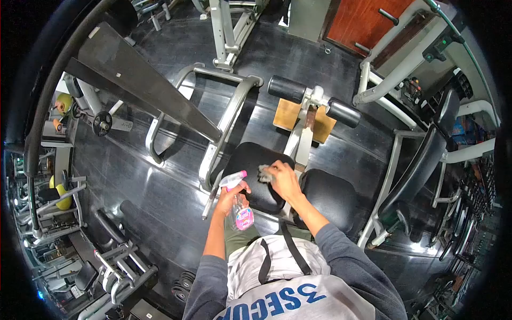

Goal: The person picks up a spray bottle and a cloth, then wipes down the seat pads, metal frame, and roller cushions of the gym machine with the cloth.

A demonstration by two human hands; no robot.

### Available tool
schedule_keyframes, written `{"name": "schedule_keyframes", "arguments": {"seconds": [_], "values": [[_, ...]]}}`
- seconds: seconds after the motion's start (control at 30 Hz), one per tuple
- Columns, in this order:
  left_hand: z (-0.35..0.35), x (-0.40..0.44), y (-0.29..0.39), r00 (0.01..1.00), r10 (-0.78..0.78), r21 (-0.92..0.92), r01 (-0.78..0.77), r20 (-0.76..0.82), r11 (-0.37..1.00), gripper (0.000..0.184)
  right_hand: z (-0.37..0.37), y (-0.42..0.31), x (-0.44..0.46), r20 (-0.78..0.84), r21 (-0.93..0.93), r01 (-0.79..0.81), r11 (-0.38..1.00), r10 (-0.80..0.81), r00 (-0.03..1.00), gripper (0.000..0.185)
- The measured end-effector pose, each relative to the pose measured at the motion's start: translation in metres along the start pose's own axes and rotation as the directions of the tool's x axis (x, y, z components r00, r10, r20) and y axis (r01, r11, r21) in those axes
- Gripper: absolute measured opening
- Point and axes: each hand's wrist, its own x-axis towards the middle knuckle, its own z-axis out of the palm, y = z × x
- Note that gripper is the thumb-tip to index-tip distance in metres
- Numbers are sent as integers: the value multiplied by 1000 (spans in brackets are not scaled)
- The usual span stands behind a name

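Two hands, both occupied. Left hand (228, 199) curls round the neck of a spray bottle (245, 218), fingers about the trigger; bottle sits at 7 o'clock from the middle of the black seat pad (246, 157). Right hand (285, 180), arm reaching in from 4 o'clock, has its fingers closed on a bunched grey cloth (263, 173), which is over the middle of that pad.

Progress, judged: wiping of the seat pad looks under way, not finished, since cloth and bottle are both in use there. Second pad (329, 198), between 3 and 4 o'clock, and foam rollers (343, 112), toward 1 o'clock, have no hand on them; whether they are done or left, cannot tell.

Hard to make out: whether cloth presses the pad or hovers; any wet patches, given glare; liquid level; label wording. Right hand and forearm hide part of the pad's 3 o'clock side.
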Motion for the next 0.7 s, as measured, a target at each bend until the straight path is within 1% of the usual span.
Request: {"name": "schedule_keyframes", "arguments": {"seconds": [0.03,0.07,0.1,0.17,0.23,0.27,0.3,0.33,0.37,0.43,0.47,0.5,0.57,0.6,0.63,0.67,0.7], "values": [[0,1,0,1000,1,-1,-1,6,1000,21,0,-3,-4,30,22,63,998,-64,997,47],[1,0,-1,1000,-1,-6,1,12,1000,21,-4,-2,-9,92,41,161,986,-164,982,49],[1,0,-2,1000,-3,-10,3,16,1000,22,-12,-3,-11,91,38,160,986,-163,982,49],[2,-1,-1,1000,-5,-2,5,30,1000,24,-29,-4,-15,238,76,324,943,-332,913,51],[3,-1,1,999,-24,50,22,39,999,31,-31,14,-8,271,77,337,938,-345,899,53],[1,-1,1,999,-44,63,42,27,997,42,-31,19,-2,243,20,278,960,-275,930,52],[-2,-1,3,999,-42,60,40,29,997,42,-28,26,5,213,-36,218,975,-205,955,51],[-7,-3,6,1000,-28,81,29,-3,996,44,-16,34,17,114,-47,135,990,-129,985,47],[-12,-4,8,999,-14,103,18,-36,995,47,-7,43,22,117,-50,137,989,-130,985,47],[-15,-9,18,998,-8,135,16,-59,991,48,3,28,36,52,-48,-40,998,43,998,42],[-20,-10,19,997,-6,120,15,-77,993,48,10,20,38,-5,-82,77,994,-77,997,38],[-24,-12,19,995,-5,105,15,-96,994,48,13,7,37,44,-61,107,992,-104,994,38],[-32,-13,19,994,18,96,-7,-109,995,45,8,-19,31,153,-28,251,968,-244,958,39],[-37,-12,20,986,-2,77,15,-166,997,42,9,-25,26,208,-2,322,947,-315,926,43],[-41,-13,21,975,-25,56,38,-222,998,40,3,-30,21,232,43,339,940,-339,912,50],[-46,-15,22,976,-15,46,26,-215,999,33,0,-25,22,249,71,363,929,-369,896,53],[-50,-15,21,977,-15,46,26,-214,999,33,-3,-17,23,264,98,385,918,-397,879,56]]}}
